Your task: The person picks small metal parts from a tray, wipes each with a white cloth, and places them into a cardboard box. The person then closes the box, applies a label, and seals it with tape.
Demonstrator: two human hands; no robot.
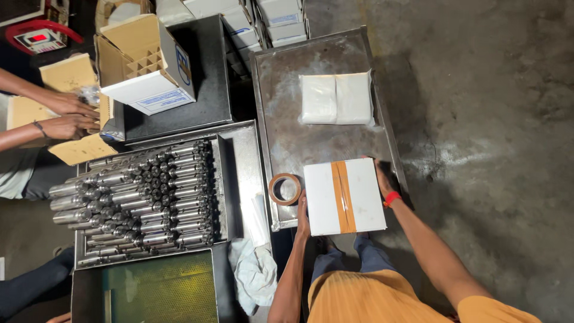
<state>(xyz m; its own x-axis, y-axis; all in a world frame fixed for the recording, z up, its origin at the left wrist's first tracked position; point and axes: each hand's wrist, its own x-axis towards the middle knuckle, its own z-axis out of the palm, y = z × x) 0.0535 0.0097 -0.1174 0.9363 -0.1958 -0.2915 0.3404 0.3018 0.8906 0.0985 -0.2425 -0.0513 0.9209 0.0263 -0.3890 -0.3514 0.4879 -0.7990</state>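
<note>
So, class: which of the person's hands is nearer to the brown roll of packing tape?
Left. The left hand grips the taped white cardboard box's near edge, right beside the brown roll of packing tape; the right hand holds the box's opposite side.

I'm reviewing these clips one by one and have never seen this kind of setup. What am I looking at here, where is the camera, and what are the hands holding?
There is no machine here: a person works with bare hands, and the single camera sits on their head, looking straight down. Their left hand and right hand grip opposite sides of a white box sealed with a brown tape strip, resting on a metal tray. A tape roll lies beside it, and a white wrapped bundle farther up the tray. To the left, another tray holds metal cylinders. An open carton with dividers sits above them. Another person's hands work with cardboard at the far left.
</note>
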